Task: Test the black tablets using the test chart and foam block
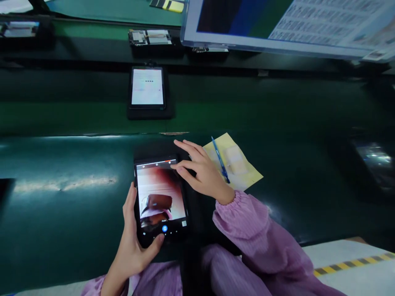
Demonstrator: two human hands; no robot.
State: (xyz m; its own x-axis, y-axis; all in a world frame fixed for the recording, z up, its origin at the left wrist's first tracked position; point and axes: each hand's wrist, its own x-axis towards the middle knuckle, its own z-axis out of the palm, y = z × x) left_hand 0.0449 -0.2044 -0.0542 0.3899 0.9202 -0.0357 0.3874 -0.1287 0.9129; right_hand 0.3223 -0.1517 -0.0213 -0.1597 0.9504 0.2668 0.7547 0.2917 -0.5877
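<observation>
Dark green tabletop (pixel 61 197) is stretching ahead. I am gripping a tablet (pixel 160 199) with my left hand (pixel 132 242), thumb curling over its lower edge. My right hand (pixel 200 170), fingers spread, is touching the screen's top corner, beside a yellow paper (pixel 243 174) carrying a blue pen (pixel 219 158).

A small black tablet (pixel 160 199) is held just above the near edge of the green bench (pixel 61 197), tilted face up. Its lit screen shows a camera view in red and white, with a blue button at the bottom.
</observation>
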